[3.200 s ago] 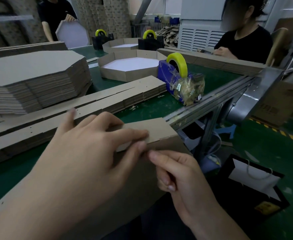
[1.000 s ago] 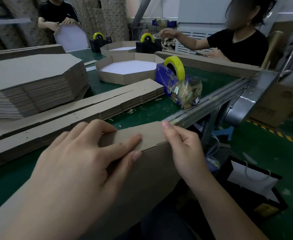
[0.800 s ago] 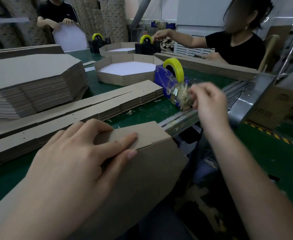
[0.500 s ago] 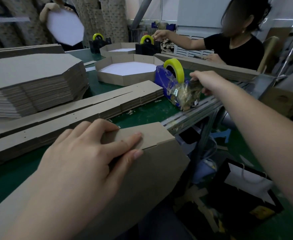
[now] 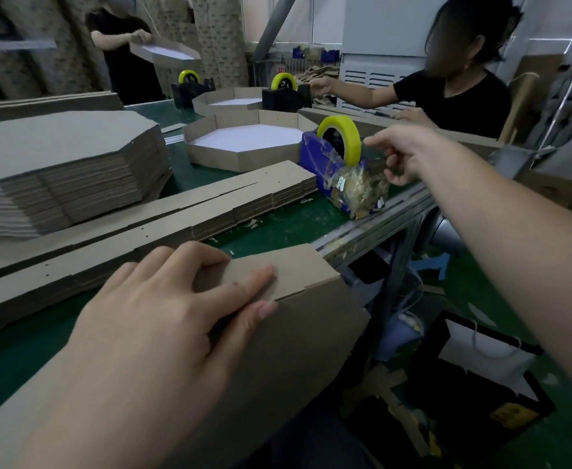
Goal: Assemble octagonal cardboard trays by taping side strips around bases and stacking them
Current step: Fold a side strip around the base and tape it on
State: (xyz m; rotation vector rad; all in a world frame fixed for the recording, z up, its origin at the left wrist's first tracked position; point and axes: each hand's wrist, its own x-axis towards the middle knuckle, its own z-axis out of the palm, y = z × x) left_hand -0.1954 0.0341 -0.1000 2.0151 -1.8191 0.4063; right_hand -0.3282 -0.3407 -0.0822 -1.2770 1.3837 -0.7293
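My left hand [image 5: 162, 319] grips a brown cardboard side strip [image 5: 288, 269] folded against an octagonal base [image 5: 304, 340] at the table's near edge, thumb on the base's face and fingers over the strip. My right hand [image 5: 403, 154] is stretched out to the blue tape dispenser [image 5: 342, 177] with its yellow-green roll [image 5: 340, 138] and pinches the clear tape end by the cutter. A finished octagonal tray [image 5: 244, 143] with a white floor sits behind the dispenser.
A tall stack of octagonal bases [image 5: 58, 164] fills the left of the green table [image 5: 294, 225]. Piles of long side strips [image 5: 142, 228] lie across the middle. Two other people work at the far side with black dispensers [image 5: 286, 94] and trays. A black bag [image 5: 480, 377] stands on the floor.
My right hand left the strip's corner and reached out to the tape dispenser, where it now pinches the tape end. My left hand stayed on the strip and base.
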